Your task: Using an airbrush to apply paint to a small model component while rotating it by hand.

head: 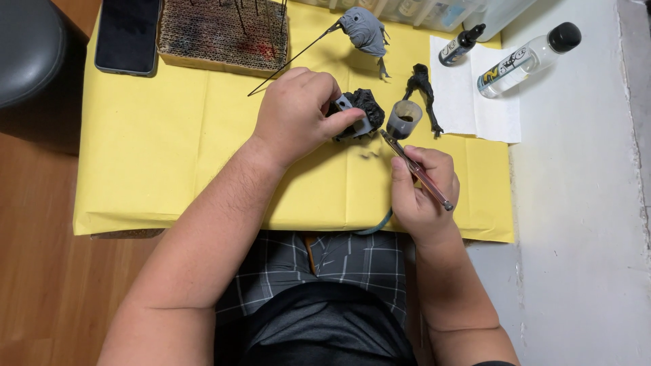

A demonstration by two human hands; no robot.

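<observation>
Pinching a black model part by its grey clip in the left hand, above the yellow paper, turning it toward the nozzle; closing the right hand round an airbrush, just right of the part, aiming.

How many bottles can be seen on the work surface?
2. A small dark bottle and a larger clear bottle with a black cap both lie on the white paper towel at upper right. Others may be hidden beyond the top edge.
</observation>
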